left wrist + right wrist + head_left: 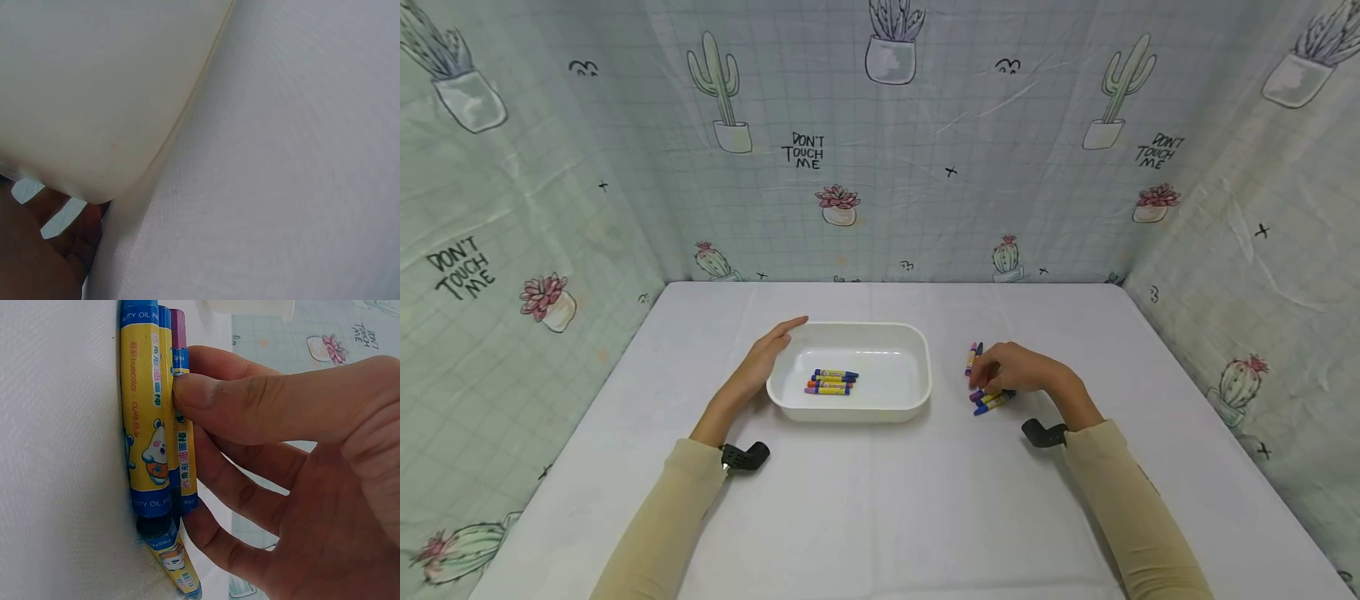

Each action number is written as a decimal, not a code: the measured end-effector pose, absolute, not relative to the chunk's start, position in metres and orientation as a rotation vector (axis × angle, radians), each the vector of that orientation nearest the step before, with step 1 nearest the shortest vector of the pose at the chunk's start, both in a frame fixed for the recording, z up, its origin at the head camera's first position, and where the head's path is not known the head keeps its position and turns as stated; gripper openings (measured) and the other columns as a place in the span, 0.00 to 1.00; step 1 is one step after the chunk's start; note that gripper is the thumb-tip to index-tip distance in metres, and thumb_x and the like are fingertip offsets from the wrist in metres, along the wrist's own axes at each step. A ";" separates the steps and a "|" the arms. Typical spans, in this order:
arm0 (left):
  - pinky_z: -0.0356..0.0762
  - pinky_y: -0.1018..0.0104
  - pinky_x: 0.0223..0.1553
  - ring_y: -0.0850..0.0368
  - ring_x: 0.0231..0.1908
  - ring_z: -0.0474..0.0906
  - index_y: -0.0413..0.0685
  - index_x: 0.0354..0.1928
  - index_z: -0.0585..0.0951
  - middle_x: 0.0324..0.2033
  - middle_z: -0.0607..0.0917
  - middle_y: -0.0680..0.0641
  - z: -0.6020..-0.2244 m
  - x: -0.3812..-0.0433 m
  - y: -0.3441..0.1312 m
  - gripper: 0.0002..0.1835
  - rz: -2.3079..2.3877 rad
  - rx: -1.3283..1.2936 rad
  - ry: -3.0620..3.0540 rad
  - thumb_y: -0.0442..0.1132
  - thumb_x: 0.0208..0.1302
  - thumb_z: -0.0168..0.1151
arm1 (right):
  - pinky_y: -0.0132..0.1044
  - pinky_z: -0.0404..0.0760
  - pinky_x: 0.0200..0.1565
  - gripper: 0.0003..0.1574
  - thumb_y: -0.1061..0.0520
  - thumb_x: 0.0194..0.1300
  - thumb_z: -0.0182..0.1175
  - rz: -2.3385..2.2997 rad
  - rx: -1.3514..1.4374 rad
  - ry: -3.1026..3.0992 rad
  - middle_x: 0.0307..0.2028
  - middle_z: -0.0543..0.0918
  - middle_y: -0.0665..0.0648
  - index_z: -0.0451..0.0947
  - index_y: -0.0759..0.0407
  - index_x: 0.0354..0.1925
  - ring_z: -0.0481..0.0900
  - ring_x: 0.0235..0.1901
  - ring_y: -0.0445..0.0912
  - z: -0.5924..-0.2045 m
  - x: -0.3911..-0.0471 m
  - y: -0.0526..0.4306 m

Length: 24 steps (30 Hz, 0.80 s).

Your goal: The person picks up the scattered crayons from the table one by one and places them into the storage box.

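In the head view my left hand (758,360) lies along the left end of a white tray (850,414), one finger stretched to its back corner. The left wrist view shows its fingers (84,234) against the tray's outer wall. Several oil pastels (831,390) in yellow-and-blue wrappers lie side by side in the tray. Right of it, my right hand (1018,367) bends down over more pastels. Its thumb and fingers pinch a purple oil pastel (186,450), close beside another wrapped pastel (145,412) on the cloth.
Beyond the right fingers lie more oil pastels (971,358), partly hidden by the hand. A blue-tipped pastel (992,404) lies nearer. White cloth (880,508) covers the table, and a cactus-print curtain (925,167) encloses its back and sides.
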<state>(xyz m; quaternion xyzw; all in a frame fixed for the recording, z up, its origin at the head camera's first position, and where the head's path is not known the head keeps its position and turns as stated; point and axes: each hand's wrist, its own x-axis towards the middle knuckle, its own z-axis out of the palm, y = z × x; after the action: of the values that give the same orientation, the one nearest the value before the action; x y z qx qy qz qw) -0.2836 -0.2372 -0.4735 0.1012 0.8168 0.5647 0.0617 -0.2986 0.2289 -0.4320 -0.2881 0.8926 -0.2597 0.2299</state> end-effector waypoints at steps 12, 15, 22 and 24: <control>0.55 0.38 0.78 0.40 0.80 0.53 0.57 0.81 0.61 0.82 0.56 0.45 -0.475 -0.284 -0.236 0.27 1.693 0.309 2.488 0.47 0.85 0.32 | 0.36 0.83 0.45 0.10 0.66 0.64 0.67 -0.695 -0.825 2.483 0.40 0.90 0.50 0.90 0.55 0.42 0.82 0.39 0.41 -0.433 -0.300 0.231; 0.53 0.38 0.79 0.40 0.81 0.52 0.57 0.81 0.61 0.82 0.55 0.46 -0.475 -0.284 -0.237 0.27 1.696 0.322 2.483 0.47 0.85 0.32 | 0.36 0.83 0.44 0.09 0.65 0.64 0.68 -0.684 -0.811 2.504 0.39 0.89 0.50 0.90 0.55 0.41 0.81 0.39 0.41 -0.433 -0.300 0.231; 0.54 0.38 0.79 0.40 0.80 0.53 0.57 0.81 0.61 0.82 0.56 0.46 -0.475 -0.284 -0.236 0.27 1.703 0.322 2.482 0.46 0.85 0.32 | 0.38 0.82 0.45 0.09 0.62 0.64 0.69 -0.701 -0.822 2.523 0.40 0.89 0.50 0.90 0.53 0.43 0.81 0.40 0.42 -0.433 -0.301 0.235; 0.52 0.39 0.79 0.41 0.81 0.53 0.57 0.81 0.61 0.82 0.56 0.46 -0.475 -0.284 -0.236 0.27 1.704 0.317 2.484 0.46 0.85 0.33 | 0.38 0.82 0.46 0.09 0.62 0.65 0.68 -0.712 -0.833 2.521 0.41 0.89 0.50 0.89 0.53 0.43 0.81 0.40 0.42 -0.432 -0.300 0.235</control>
<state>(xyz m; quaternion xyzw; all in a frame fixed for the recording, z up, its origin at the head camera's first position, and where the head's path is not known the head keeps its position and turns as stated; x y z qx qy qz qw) -0.2843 -0.2360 -0.4749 0.1045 0.8187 0.5619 0.0564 -0.3001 0.2353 -0.4319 -0.2972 0.8994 -0.2542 0.1952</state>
